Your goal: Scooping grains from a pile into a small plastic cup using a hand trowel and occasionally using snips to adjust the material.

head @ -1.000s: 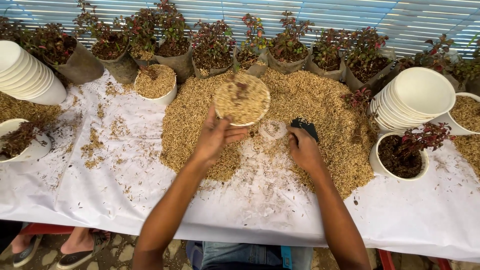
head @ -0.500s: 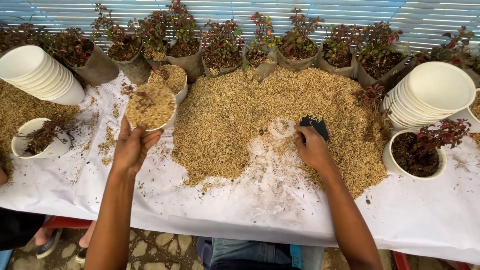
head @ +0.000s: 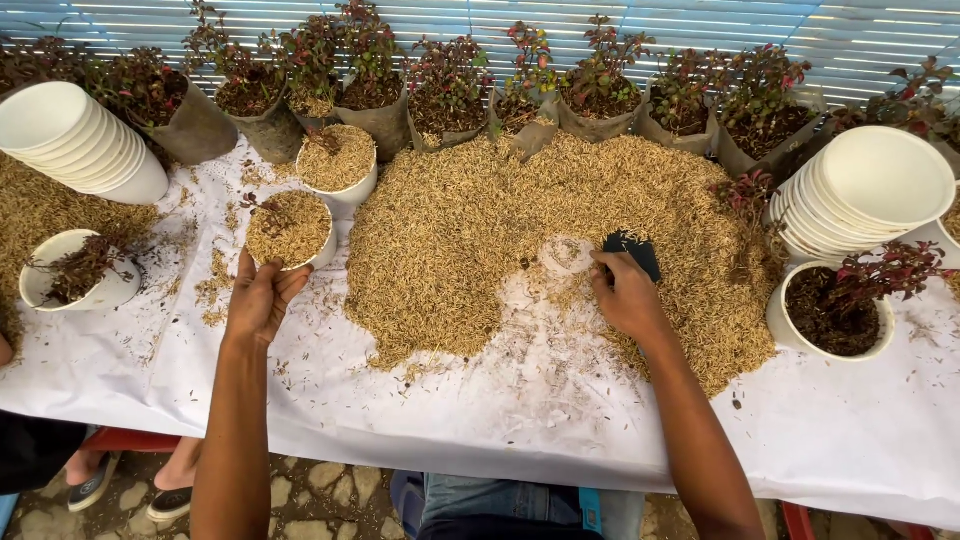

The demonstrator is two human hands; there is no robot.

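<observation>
Seen from above, a person stands at a table under a white sheet [head: 480, 400], both bare arms reaching forward.

The left hand [head: 262, 298] has swung out to the left since a second ago. Then it held a husk-filled white pot over the middle of the heap; half a second ago the pot was partway across. Now the pot [head: 292, 230] sits on the sheet at the left, beside a second filled pot [head: 340, 162] just behind it, and the fingers curve loosely around its near side, touching it. Whether they are gripping or letting go cannot be told. This reads as one pot filled and being set down with the finished ones.

The right hand [head: 628, 292] has hardly moved. Its fingers are closed on a small dark scoop [head: 633, 250] at the near edge of the husk heap [head: 520, 230], next to a bare round patch on the sheet.

The filled pot is white, round, and heaped to the rim with tan husks; a small dark sprig pokes from its left side.

Farther out, a white pot with a red-leaved plant [head: 838, 312] stands to the right, with stacks of empty white pots at right [head: 870, 190] and left [head: 75, 140]. A row of red-leaved plants in dark bags [head: 450, 90] lines the back.
</observation>
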